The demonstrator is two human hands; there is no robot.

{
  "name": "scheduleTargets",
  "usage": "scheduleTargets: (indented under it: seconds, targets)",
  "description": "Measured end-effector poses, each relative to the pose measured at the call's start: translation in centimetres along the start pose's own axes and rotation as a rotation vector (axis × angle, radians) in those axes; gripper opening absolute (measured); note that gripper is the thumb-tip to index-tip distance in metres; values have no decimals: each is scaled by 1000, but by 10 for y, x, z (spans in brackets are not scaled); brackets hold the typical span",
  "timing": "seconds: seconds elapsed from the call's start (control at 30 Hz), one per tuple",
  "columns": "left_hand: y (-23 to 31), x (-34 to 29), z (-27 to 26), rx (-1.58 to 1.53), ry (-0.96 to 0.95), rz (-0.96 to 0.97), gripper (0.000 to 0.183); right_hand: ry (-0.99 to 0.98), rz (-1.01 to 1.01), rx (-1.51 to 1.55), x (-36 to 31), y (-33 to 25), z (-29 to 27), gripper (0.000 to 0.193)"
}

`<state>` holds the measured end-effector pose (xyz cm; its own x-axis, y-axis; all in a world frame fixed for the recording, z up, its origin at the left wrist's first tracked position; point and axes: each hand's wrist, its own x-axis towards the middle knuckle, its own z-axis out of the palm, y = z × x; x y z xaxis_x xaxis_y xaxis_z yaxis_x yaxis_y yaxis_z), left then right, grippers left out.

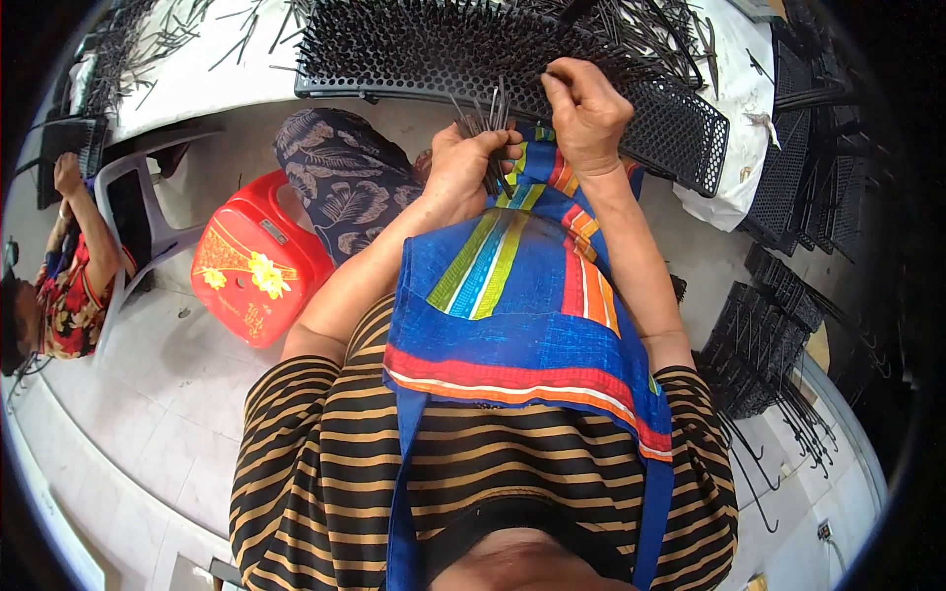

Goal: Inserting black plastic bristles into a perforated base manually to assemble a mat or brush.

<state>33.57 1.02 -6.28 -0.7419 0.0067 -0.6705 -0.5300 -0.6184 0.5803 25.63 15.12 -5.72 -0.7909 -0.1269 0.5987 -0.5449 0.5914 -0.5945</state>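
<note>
**A fistful of thin dark pins, fed one at a time toward the tray**

The bundle of thin dark pins (490, 133) is standing up out of the left hand (463, 167), just above the person's lap and right at the near edge of the black perforated tray (680, 128). That hand is closing round the bundle in a loose fist, fingers wrapped and pressed together, with the pin tips fanning out above the knuckles. The right hand (586, 113) is hovering just beside it, thumb and fingertips pinched together on what looks like a single pin, though the pin itself is too thin to make out for certain.

The tray is lying on a white-covered table (197, 79), much of its far part already bristling with upright pins, while loose pins (158, 44) are scattered across the cloth. A blue striped apron (522, 295) is covering the person's lap beneath both hands. A red plastic stool (256, 271) is standing on the tiled floor to the left, more black trays (778, 325) are stacked to the right, and another person (64, 266) is sitting at the far left edge.

The fanned bundle looks the likeliest trouble: with the fist that loose, a pin could slip down onto the apron or the floor. The pinching fingers are also working close to the sharp-looking tips, so a hurried reach could mean a prick, or could knock standing pins askew.
</note>
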Motion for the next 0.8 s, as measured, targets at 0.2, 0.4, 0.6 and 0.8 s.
scheduleTargets:
  seconds: [0.2,0.4,0.6,0.8]
  targets:
    - [1,1,-1,-90,-69,-21,11,-67,-113,-91,-9,-15,-4,16]
    - [1,-4,4,-89,-131,-7,16,-204,812,826,-28,-21,-8,16]
    - [-6,-3,2,-135,-11,-75,9,82,704,693,-14,-4,-17,16]
    - [-6,0,0,-67,-9,-59,10,83,212,93,-6,1,-7,13]
